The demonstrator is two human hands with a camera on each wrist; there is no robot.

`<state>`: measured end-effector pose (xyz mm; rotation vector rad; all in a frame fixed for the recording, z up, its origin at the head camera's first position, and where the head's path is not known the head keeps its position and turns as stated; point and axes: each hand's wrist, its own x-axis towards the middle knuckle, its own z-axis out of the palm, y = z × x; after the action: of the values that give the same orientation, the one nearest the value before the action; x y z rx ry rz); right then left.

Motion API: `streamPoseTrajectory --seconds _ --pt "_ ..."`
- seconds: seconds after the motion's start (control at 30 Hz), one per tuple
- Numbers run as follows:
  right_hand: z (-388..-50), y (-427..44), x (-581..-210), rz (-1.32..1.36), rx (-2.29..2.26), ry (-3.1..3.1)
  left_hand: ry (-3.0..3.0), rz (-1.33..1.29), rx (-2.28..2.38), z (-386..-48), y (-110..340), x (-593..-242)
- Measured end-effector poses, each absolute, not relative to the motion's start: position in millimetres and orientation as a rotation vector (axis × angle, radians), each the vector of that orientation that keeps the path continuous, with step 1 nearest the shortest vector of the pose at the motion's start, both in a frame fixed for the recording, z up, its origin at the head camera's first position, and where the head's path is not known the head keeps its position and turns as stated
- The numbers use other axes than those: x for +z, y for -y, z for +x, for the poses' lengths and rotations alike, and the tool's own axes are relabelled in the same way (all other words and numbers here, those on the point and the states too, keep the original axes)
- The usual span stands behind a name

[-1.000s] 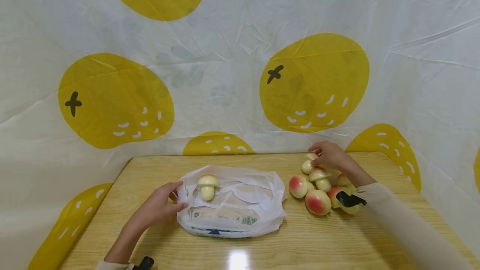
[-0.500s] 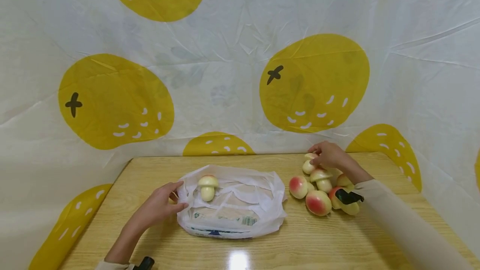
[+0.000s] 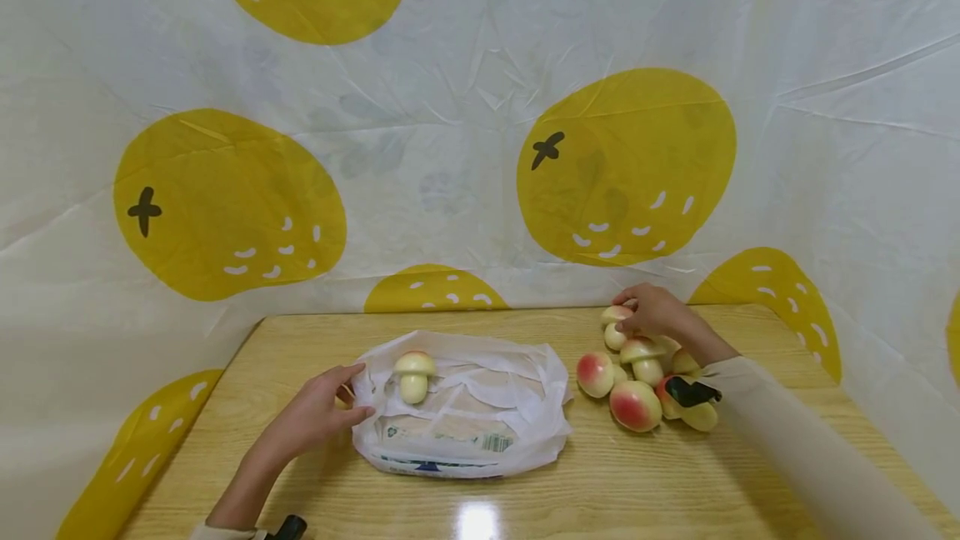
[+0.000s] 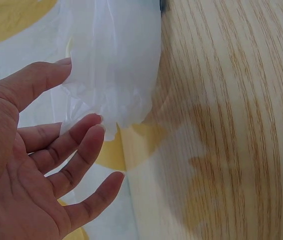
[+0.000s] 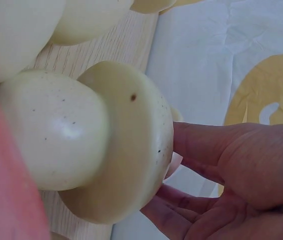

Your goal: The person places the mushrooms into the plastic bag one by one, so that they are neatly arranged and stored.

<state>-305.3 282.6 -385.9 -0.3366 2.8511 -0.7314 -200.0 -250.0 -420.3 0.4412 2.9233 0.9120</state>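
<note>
A white plastic bag [image 3: 536, 440] with printed marks and a barcode lies on the table, its mouth spread. One cream mushroom [image 3: 414, 377] with a reddish cap top lies at its left end. My left hand [image 3: 318, 407] touches the bag's left edge, thumb and fingers apart; in the left wrist view the index fingertip is hidden by the film. At the back right, my right hand [image 3: 654, 313] pinches the rearmost mushroom [image 3: 615, 335] of a cluster by its cap. In the right wrist view, a nearer mushroom [image 5: 66, 130] mostly hides the pinched one.
Several more red-capped mushrooms crowd by the right forearm, including one in front [image 3: 636, 407] and one to the left [image 3: 596, 375]. The wooden table [image 3: 615, 490] backs onto a white curtain [image 3: 442, 190] printed with yellow fruit. A black strap piece hangs over the cluster.
The mushroom in my right hand has turned and shifted slightly, staying at the back of the cluster. My left hand and the bag look unmoved.
</note>
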Motion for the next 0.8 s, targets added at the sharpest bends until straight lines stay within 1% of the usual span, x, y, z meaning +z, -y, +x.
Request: streamPoseTrajectory --seconds 0.23,0.47,0.8 --pt "-306 -285 -387 -0.304 -0.798 -2.767 -2.911 0.433 0.914 -199 249 -419" --pt "-310 -282 -391 -0.387 -0.877 -2.739 -2.921 0.435 0.915 -199 249 -417" --pt "-313 -274 -392 -0.276 -1.066 -2.592 -2.918 0.461 0.939 -201 251 -419"
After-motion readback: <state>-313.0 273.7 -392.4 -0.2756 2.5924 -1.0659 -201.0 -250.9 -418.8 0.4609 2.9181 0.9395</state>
